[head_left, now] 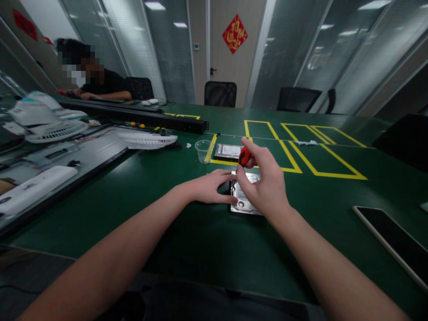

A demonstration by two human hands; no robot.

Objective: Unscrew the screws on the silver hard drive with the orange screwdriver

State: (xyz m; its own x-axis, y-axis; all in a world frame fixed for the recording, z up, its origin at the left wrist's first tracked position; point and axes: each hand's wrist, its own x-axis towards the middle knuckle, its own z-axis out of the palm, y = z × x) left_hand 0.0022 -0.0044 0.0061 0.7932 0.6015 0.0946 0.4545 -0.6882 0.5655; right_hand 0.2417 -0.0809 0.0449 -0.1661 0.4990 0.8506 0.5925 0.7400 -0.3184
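Note:
A silver hard drive (pixel 245 205) lies on the green table in front of me. My left hand (pixel 214 186) rests at its left side, thumb and fingers spread apart and touching its edge. Above the drive, my right hand (pixel 264 178) grips a red and black screwdriver (pixel 244 156) by its handle, held roughly upright. The screwdriver's tip is hidden behind my fingers, so I cannot tell whether it touches a screw. Just beyond lies a second hard drive (pixel 229 150) with a white label. To its left stands a clear plastic cup (pixel 203 151).
Yellow tape rectangles (pixel 331 176) mark the green table (pixel 187 236). A phone-like dark slab (pixel 394 240) lies at the right. Fan parts (pixel 147 139), a long black bar (pixel 150 118) and a large panel (pixel 96 149) fill the left. Another person (pixel 107 84) sits at the far left.

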